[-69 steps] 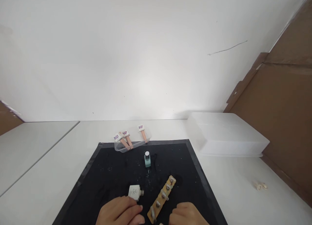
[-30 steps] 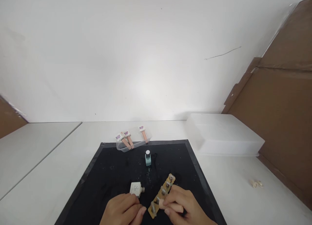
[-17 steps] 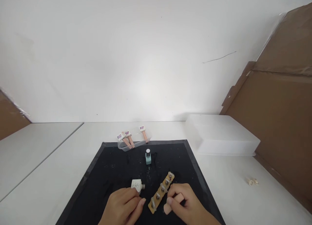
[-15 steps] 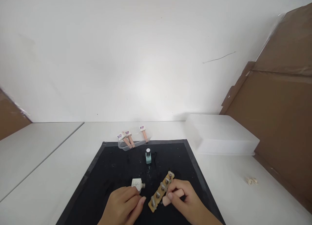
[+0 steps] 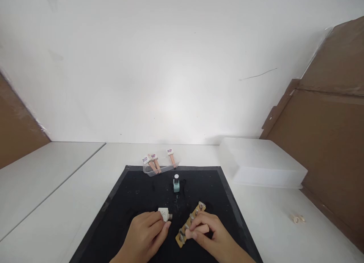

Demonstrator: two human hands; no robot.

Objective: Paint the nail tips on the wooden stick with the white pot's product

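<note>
My left hand (image 5: 145,234) lies on the black mat (image 5: 133,194), its fingers curled over the near end of a small white bottle (image 5: 165,214) that lies on its side. My right hand (image 5: 212,236) pinches a pink finger-shaped piece (image 5: 200,230) and holds it against a wooden strip (image 5: 190,224) fitted with several metal pegs. The strip lies slantwise on the mat between my two hands. Farther back on the mat, a teal nail polish bottle (image 5: 176,184) stands upright.
A clear tray (image 5: 152,171) with three pink sticks stands at the mat's far edge. A white plastic box (image 5: 261,162) sits at the right, with brown cardboard (image 5: 330,141) behind it. Two small rings (image 5: 298,218) lie on the white table at the right.
My right hand came up from the near edge, took hold of the pink piece and brought it to the wooden strip. My left hand stayed by the white bottle. The view shifted slightly.
</note>
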